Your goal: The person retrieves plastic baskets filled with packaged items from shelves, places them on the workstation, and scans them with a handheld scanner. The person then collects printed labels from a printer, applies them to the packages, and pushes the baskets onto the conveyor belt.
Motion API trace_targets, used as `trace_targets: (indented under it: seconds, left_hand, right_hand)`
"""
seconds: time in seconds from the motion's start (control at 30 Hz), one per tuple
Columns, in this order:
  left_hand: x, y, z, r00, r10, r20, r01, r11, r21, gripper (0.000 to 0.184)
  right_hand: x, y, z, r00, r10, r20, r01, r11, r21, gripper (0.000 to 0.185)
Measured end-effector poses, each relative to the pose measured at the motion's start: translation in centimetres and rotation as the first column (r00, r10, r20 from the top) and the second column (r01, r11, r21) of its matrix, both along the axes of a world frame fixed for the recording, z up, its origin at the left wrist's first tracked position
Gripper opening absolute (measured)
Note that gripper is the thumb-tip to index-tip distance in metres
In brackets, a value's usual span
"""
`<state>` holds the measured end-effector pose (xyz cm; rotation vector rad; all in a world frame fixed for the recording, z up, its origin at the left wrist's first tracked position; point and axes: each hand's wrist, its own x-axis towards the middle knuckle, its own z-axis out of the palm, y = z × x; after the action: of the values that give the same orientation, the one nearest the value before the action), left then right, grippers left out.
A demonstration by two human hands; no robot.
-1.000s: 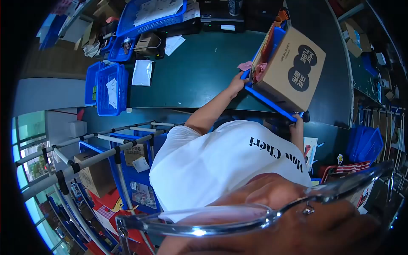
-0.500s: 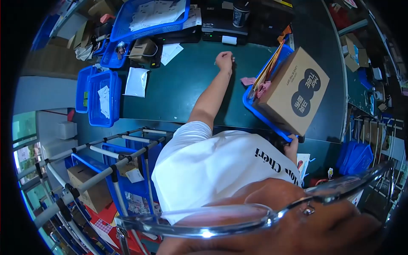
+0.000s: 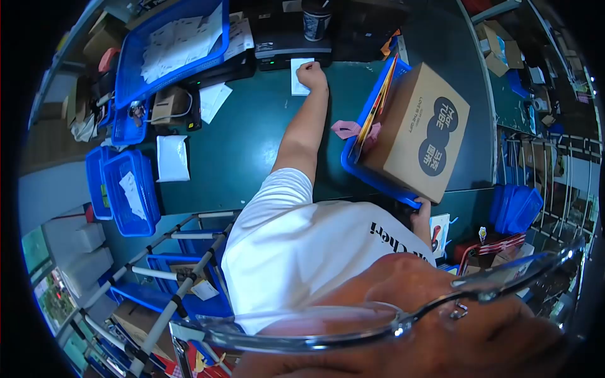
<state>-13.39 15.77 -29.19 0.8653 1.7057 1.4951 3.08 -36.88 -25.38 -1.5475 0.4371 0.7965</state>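
Note:
My left hand point(image 3: 312, 76) reaches far across the green table, fingers curled closed, over the right part of a white paper label point(image 3: 298, 86). The label sticks out from the front of a black printer point(image 3: 287, 47); whether my fingers grip it I cannot tell. My right hand point(image 3: 420, 210) is closed on the near corner of a blue basket point(image 3: 370, 178), its fingers partly hidden. The basket sits tilted at the table's right, holding a large brown cardboard box point(image 3: 409, 135), yellow and brown envelopes point(image 3: 380, 104) and a pink ribbon point(image 3: 346, 130).
A dark cup point(image 3: 316, 24) stands on the printer. At the left are a blue tray of papers point(image 3: 129, 79), a white packet point(image 3: 172, 159) and small blue baskets point(image 3: 133, 217). A pipe-framed cart point(image 3: 183, 286) stands left of my body.
The white label sticks out farther from the printer. My left hand, apart from it before, now overlaps it. My view has shifted, while my right hand stays at the basket.

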Motion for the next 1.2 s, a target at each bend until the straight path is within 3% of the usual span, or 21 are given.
trace_targets:
  seconds: [0.1,0.2,0.3,0.37,0.43,0.5,0.53,0.6,0.63,0.67,0.7,0.77,0.83,0.9,0.93,0.97,1.03,1.07,1.1,1.17,1.2]
  left_hand:
    - [0.8,2.2,-1.6,1.000,0.001,-0.031,-0.005,0.993,-0.118,0.015]
    - [1.4,2.6,-0.7,0.992,0.081,0.092,-0.068,0.989,-0.132,0.017]
    - [1.0,2.0,-0.8,0.996,0.076,-0.047,-0.083,0.981,-0.176,0.019]
    - [0.0,2.0,-2.6,0.942,0.106,0.318,-0.078,0.992,-0.099,0.020]
    - [-2.5,-2.2,4.4,0.784,-0.036,0.620,-0.017,0.997,0.080,0.011]
    - [-2.6,-7.2,12.5,0.916,-0.299,0.268,0.153,0.877,0.456,0.010]
    - [-1.5,-9.7,15.6,0.928,-0.371,-0.046,0.338,0.779,0.528,0.012]
    - [1.1,-15.3,22.7,0.563,-0.681,-0.469,0.812,0.349,0.467,0.012]
    - [3.8,-15.9,22.1,0.143,-0.587,-0.797,0.941,-0.168,0.293,0.021]
    - [5.6,-17.7,24.5,-0.630,-0.496,-0.598,0.771,-0.496,-0.399,0.036]
    - [7.3,-18.7,21.5,-0.618,-0.095,-0.781,0.579,-0.727,-0.370,0.045]
    - [7.9,-20.4,25.4,-0.797,-0.406,-0.447,0.556,-0.782,-0.281,0.068]
    - [11.5,-20.8,22.3,-0.440,-0.462,-0.770,0.866,-0.445,-0.228,0.088]
    - [11.2,-24.3,21.4,-0.456,-0.371,-0.809,0.868,-0.387,-0.312,0.087]
    - [10.9,-26.0,21.7,-0.475,-0.277,-0.835,0.864,-0.328,-0.382,0.087]
    - [10.1,-27.8,22.2,-0.504,-0.182,-0.844,0.853,-0.260,-0.453,0.086]
    - [6.8,-32.5,24.5,-0.596,-0.191,-0.780,0.719,-0.559,-0.412,0.082]
    - [4.9,-34.5,24.9,-0.560,-0.289,-0.776,0.749,-0.577,-0.326,0.080]
    - [2.9,-36.1,25.2,-0.522,-0.383,-0.762,0.775,-0.586,-0.236,0.079]
    - [-1.0,-38.1,24.3,-0.488,-0.589,-0.644,0.857,-0.462,-0.228,0.077]
    - [-3.3,-38.8,23.3,-0.470,-0.668,-0.577,0.883,-0.368,-0.293,0.075]
  right_hand:
    - [-0.7,0.6,1.5,0.998,0.009,-0.057,-0.010,1.000,-0.012,0.039]
    - [-0.8,1.1,1.7,0.999,-0.022,-0.038,0.021,1.000,-0.021,0.039]
    - [0.4,-0.7,-1.1,0.999,-0.024,-0.029,0.024,1.000,-0.005,0.039]
    - [0.0,-0.6,-1.1,0.999,-0.034,-0.012,0.035,0.999,0.019,0.038]
    - [-1.2,1.2,1.5,0.999,-0.036,-0.003,0.036,0.997,0.067,0.037]
    - [-1.4,1.2,1.4,0.995,-0.086,0.040,0.081,0.990,0.117,0.030]
    - [-1.5,1.3,1.8,0.997,-0.082,-0.011,0.083,0.991,0.103,0.026]
    - [-0.3,-0.7,-0.7,0.999,-0.020,-0.028,0.023,0.996,0.085,0.023]
    - [-0.7,-0.8,0.3,0.998,-0.047,-0.031,0.050,0.995,0.089,0.023]
    - [-1.7,0.3,2.9,0.990,0.000,-0.143,0.019,0.991,0.135,0.025]
    - [-2.1,1.3,4.4,0.968,0.066,-0.243,-0.019,0.981,0.193,0.027]
    - [-2.0,1.4,3.5,0.978,0.021,-0.206,0.035,0.965,0.261,0.028]
    - [-2.9,0.3,2.0,0.981,-0.015,-0.195,0.078,0.945,0.317,0.029]
    - [-1.9,-0.7,0.6,0.978,-0.108,-0.180,0.175,0.892,0.417,0.032]
    - [0.0,-1.7,-1.9,0.968,-0.085,-0.236,0.181,0.887,0.425,0.033]
    - [1.3,-1.8,-0.5,0.971,-0.052,-0.233,0.152,0.885,0.440,0.033]
    - [3.2,-2.1,3.7,0.961,0.012,-0.276,0.138,0.845,0.517,0.032]
    - [5.7,-3.0,2.6,0.976,0.069,-0.206,0.054,0.841,0.538,0.033]
    - [8.5,-2.8,0.3,0.988,0.047,-0.150,0.052,0.805,0.592,0.032]
    - [13.3,0.2,-1.2,0.985,-0.077,-0.153,0.146,0.844,0.516,0.032]
    - [17.1,1.7,-4.5,0.980,0.039,-0.197,0.103,0.743,0.661,0.032]
